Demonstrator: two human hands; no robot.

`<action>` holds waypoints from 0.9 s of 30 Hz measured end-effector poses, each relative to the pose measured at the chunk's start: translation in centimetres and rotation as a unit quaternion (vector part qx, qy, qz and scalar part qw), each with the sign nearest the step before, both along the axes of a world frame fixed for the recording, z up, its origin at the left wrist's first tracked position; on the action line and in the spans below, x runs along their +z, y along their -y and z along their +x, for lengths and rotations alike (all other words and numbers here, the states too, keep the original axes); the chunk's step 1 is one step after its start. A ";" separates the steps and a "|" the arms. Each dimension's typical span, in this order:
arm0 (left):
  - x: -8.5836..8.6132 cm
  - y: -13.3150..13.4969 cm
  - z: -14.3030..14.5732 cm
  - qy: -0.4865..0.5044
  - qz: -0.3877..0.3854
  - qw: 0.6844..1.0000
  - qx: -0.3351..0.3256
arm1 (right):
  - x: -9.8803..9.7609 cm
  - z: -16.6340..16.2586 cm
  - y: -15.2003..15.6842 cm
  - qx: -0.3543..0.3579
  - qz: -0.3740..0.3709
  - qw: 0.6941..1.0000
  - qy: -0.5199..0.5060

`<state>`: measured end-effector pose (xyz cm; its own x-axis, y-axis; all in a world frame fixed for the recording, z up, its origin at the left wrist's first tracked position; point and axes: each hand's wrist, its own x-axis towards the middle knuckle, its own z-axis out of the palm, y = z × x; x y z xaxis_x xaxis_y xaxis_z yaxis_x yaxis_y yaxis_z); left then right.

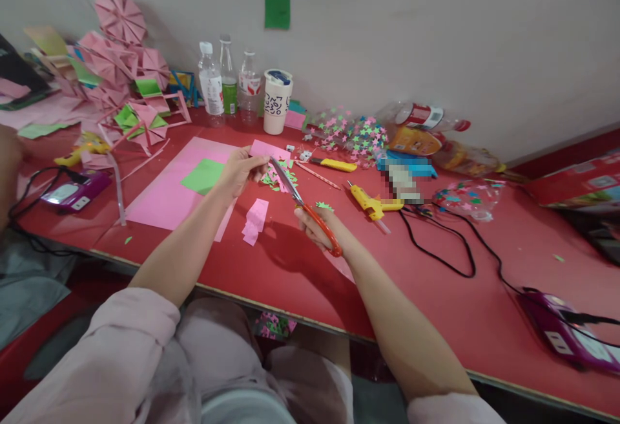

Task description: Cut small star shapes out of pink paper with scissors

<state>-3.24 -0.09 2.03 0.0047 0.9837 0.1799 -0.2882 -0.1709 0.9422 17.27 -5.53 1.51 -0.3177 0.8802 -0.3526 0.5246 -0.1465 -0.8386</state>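
Observation:
My left hand (243,170) pinches a small pink paper piece (269,149) above the table. In my right hand (317,225) is a pair of scissors with orange handles (327,238), its blades pointing up and left to the paper's edge. Whether the blades touch the paper I cannot tell. Below them lie green paper scraps (275,183) and a pink paper strip (256,220). Under my left forearm a large pink sheet (162,194) carries a green paper square (201,176).
Bottles (212,91) and a white cup (274,107) stand along the wall. To the right lie a yellow cutter knife (339,165), a yellow glue gun (372,202) and a purple power strip (564,330). Folded pink paper shapes (119,55) pile up left, near another person's arm (8,172).

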 end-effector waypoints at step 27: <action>-0.5 -0.3 -0.1 0.022 0.012 0.999 0.020 | -0.5 0.2 -0.1 0.013 -0.006 0.999 -0.050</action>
<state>-3.37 0.25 1.54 -0.0439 0.9785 0.2016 -0.3215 -0.2049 0.9245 17.50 -5.43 1.04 -0.3736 0.8677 -0.3279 0.4427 -0.1439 -0.8851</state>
